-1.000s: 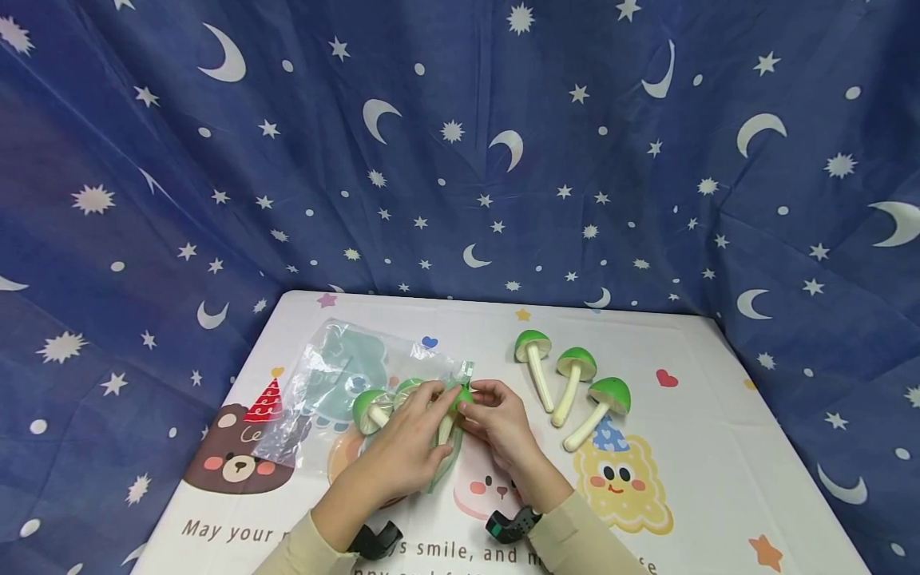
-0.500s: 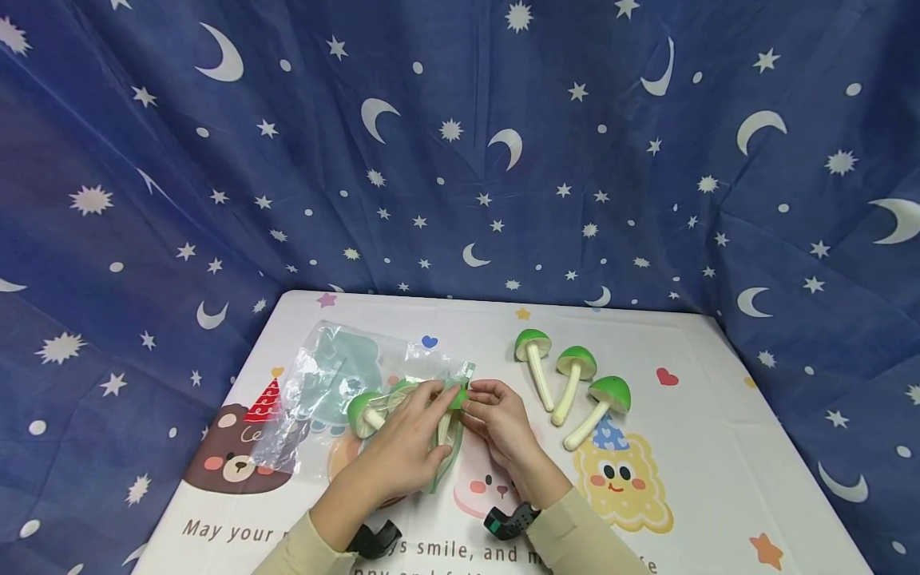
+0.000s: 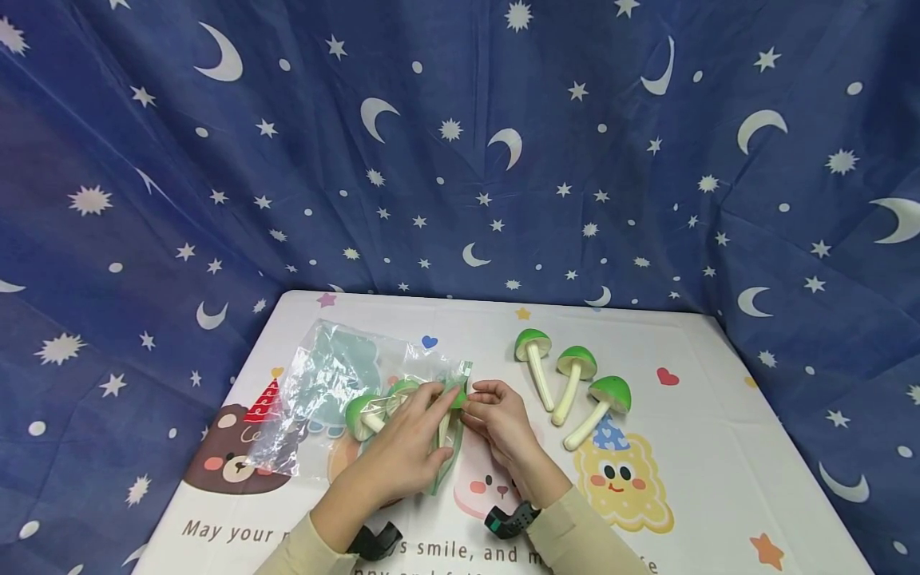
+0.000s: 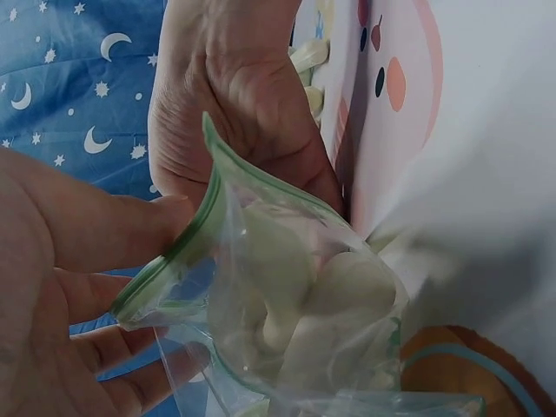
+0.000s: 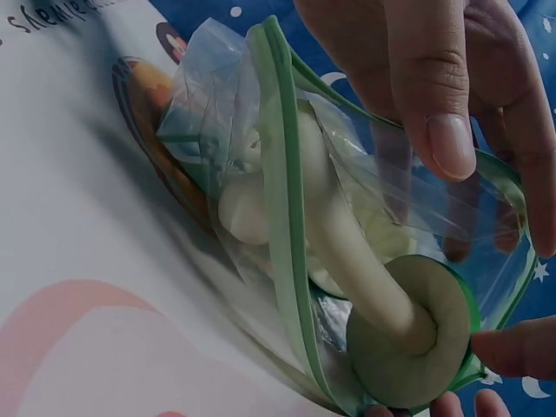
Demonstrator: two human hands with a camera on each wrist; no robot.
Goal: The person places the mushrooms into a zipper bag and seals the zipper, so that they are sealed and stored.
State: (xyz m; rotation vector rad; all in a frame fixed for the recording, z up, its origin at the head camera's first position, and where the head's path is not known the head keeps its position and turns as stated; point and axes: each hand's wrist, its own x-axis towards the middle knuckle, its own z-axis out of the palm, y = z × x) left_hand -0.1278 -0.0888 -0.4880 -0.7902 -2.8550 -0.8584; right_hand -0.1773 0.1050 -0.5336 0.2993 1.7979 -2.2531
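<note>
Judging from the split of the green-capped mushrooms, work with the clear zip bag (image 3: pixel 327 363) stood partway: three loose mushrooms (image 3: pixel 575 375) lay on the surface (image 3: pixel 707 435), at least two bagged mushrooms (image 3: pixel 363 417) showed through the film, and one further mushroom (image 5: pixel 382 295) sat at the bag's mouth, stem pointing inward, cap at the opening. Done, as far as visible: mouth unsealed and gaping. Left, by estimate: settling the mushroom at the mouth, then the loose three; whether the former was going in or coming out could not be told. Positions: bag lay beneath the left hand (image 3: pixel 406 443), its body spreading leftward and beyond that hand. Left hand appeared to grip the green zip rim (image 5: pixel 287 217), thumb on the mouth side, fingers behind the film. Right hand (image 3: pixel 503 423) appeared to pinch the edge of the cap at the mouth; some of its fingers were hidden. That mushroom thus lay between the two hands, which were close together. The loose three lay beyond and to the right of the right hand, untouched, caps on the far side.
</note>
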